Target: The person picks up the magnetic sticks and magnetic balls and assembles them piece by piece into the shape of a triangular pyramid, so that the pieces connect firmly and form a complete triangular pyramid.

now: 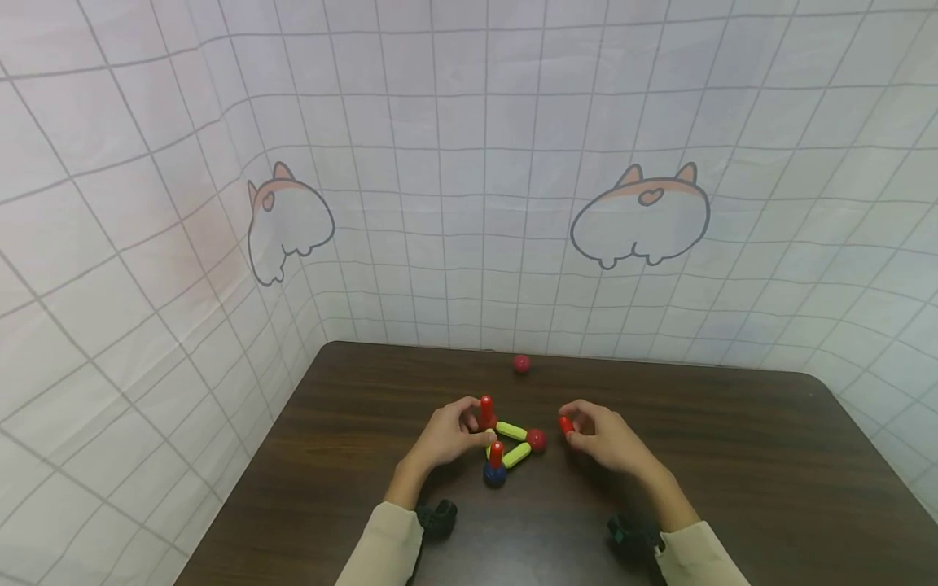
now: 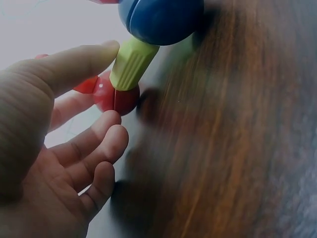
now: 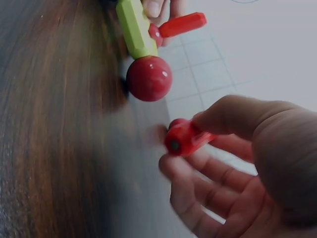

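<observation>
A toy triangle of yellow-green sticks (image 1: 517, 455) lies on the table, joined at its corners by a red ball (image 1: 537, 440), a blue ball (image 1: 494, 474) and another red ball (image 2: 116, 94). Red sticks (image 1: 497, 454) stand upright on the blue ball and on the far red ball. My left hand (image 1: 444, 439) holds the triangle's left side, thumb on a yellow-green stick and fingers at the red ball. Right of the triangle, my right hand (image 1: 604, 435) pinches a loose red stick (image 3: 185, 139) between thumb and fingers, its dark round end facing the camera.
Another red ball (image 1: 521, 364) sits near the back edge of the dark wooden table (image 1: 733, 456). A white gridded curtain (image 1: 469, 163) hangs behind the table and along the left. Both wrists wear dark cameras (image 1: 438, 519).
</observation>
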Available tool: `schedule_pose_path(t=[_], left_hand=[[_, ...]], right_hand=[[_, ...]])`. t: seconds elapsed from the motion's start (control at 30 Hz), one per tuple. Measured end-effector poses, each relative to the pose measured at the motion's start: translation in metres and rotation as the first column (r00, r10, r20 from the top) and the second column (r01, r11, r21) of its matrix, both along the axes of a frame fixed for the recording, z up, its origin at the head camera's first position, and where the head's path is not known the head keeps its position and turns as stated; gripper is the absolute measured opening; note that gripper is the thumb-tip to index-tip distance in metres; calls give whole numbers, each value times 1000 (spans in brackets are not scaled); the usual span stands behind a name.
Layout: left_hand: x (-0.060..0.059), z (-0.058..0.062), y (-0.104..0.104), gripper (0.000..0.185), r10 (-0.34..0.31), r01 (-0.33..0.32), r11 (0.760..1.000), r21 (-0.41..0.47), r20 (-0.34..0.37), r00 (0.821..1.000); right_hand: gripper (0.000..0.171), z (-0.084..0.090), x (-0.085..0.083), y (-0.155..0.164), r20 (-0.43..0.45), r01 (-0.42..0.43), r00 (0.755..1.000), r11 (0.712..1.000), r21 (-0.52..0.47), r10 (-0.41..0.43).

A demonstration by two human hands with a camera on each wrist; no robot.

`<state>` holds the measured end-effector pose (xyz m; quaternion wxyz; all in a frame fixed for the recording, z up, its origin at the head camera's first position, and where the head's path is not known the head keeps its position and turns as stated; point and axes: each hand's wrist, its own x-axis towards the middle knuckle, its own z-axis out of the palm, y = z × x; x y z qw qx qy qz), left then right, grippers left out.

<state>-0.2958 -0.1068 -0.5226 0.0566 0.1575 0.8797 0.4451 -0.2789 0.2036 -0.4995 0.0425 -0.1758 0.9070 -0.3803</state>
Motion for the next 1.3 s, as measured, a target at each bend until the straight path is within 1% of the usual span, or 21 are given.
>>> schedule_pose_path(t=[0.27,0.47,0.6,0.93,1.17,1.3], left_hand=[[-1,-2,1,57,-13,12,1000,18,9,1000],[-1,-2,1,59,-10,11,1000,-9,18,1000],[0,-1,2,59,-8,8,1000,-13,18,1000],[0,-2,3,57,-14,14,1000,-21,12,1000],[1,-1,2,58,-33,33,999,-21,12,999],[1,-1,2,58,-35,36,999,-18,14,999]], right_hand=[[26,4,2,-6,-63,-27,998,994,-109,20],[25,6,5,-12,-131,-67,991,979,-191,42],[26,7,7,-18,-144,-83,988,972,-222,51],[27,5,10,-27,-94,-71,994,972,-223,51],[28,2,11,-30,-91,-68,995,974,-218,49],[29,2,12,-30,-76,-64,996,974,-218,48]])
